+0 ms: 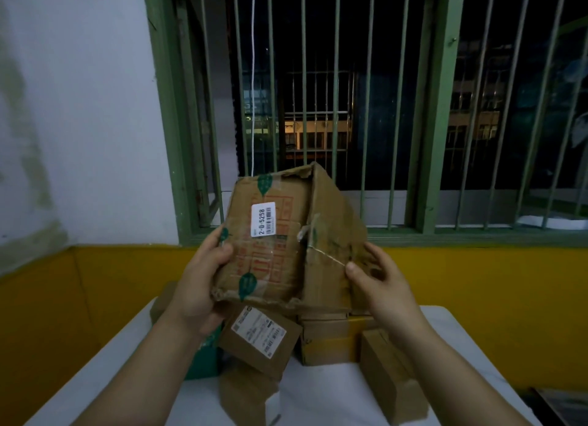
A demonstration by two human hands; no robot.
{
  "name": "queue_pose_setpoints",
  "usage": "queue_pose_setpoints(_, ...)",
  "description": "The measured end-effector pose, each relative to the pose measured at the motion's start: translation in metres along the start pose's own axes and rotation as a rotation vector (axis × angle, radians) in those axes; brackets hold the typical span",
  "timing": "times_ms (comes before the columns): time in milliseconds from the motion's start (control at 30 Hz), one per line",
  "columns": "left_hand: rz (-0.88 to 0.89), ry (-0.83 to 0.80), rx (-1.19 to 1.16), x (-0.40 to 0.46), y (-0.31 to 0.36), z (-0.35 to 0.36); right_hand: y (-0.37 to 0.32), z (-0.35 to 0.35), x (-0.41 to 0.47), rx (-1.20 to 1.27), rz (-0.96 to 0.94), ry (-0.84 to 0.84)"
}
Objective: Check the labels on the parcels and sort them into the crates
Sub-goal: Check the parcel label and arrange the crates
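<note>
Head view: both hands hold a crumpled cardboard parcel (286, 238) up in front of the barred window (366, 91), above the white table (318, 394). Left hand (200, 282) grips its left edge, thumb on the front face. Right hand (378, 282) holds the right side, fingers curled behind. White label (263, 219) faces the camera (reads 2-0-5258, turned sideways). Several smaller parcels (259, 339) lie piled on the table below.
</note>
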State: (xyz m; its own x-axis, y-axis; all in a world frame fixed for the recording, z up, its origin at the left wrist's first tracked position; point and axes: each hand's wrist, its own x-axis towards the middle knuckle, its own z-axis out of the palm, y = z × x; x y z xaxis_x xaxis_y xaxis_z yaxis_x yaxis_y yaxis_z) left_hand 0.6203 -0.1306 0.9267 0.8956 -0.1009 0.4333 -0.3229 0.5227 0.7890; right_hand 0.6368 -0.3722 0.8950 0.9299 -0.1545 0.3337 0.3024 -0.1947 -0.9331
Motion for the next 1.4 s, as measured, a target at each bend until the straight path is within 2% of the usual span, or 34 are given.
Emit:
queue_pose_setpoints(133, -0.011, 0.050, -0.019, 0.000, 0.001, -0.004, -0.003, -0.004, 0.002, 0.093, 0.234, -0.045)
queue_pose_setpoints(200, -0.012, 0.080, 0.005, -0.001, 0.001, -0.004, 0.001, -0.005, 0.003, 0.158, 0.273, -0.037)
queue_pose_setpoints(300, 0.046, 0.217, 0.137, 0.003, 0.004, -0.004, 0.008, -0.009, 0.004, 0.261, 0.214, 0.060)
queue_pose_setpoints(400, 0.097, 0.339, 0.382, 0.008, 0.006, -0.005, 0.011, -0.013, 0.005, 0.295, 0.114, 0.120)
queue_pose_setpoints(533, 0.065, 0.304, 0.603, 0.007, 0.001, -0.002, 0.010, -0.010, 0.002, 0.229, 0.030, 0.213)
queue_pose_setpoints(733, 0.004, 0.312, 0.566, 0.007, -0.006, -0.009, -0.001, -0.011, -0.003, 0.188, -0.086, 0.222)
queue_pose_setpoints(1033, 0.001, 0.360, 0.522, 0.004, -0.010, -0.012, -0.009, -0.011, -0.005, 0.200, -0.133, 0.253)
queue_pose_setpoints(1200, -0.028, 0.388, 0.405, 0.000, -0.007, -0.009, -0.013, -0.016, -0.003, 0.235, -0.080, 0.310)
queue_pose_setpoints(1400, 0.024, 0.330, 0.388, -0.004, -0.007, -0.010, -0.017, -0.023, -0.007, 0.274, -0.017, 0.229)
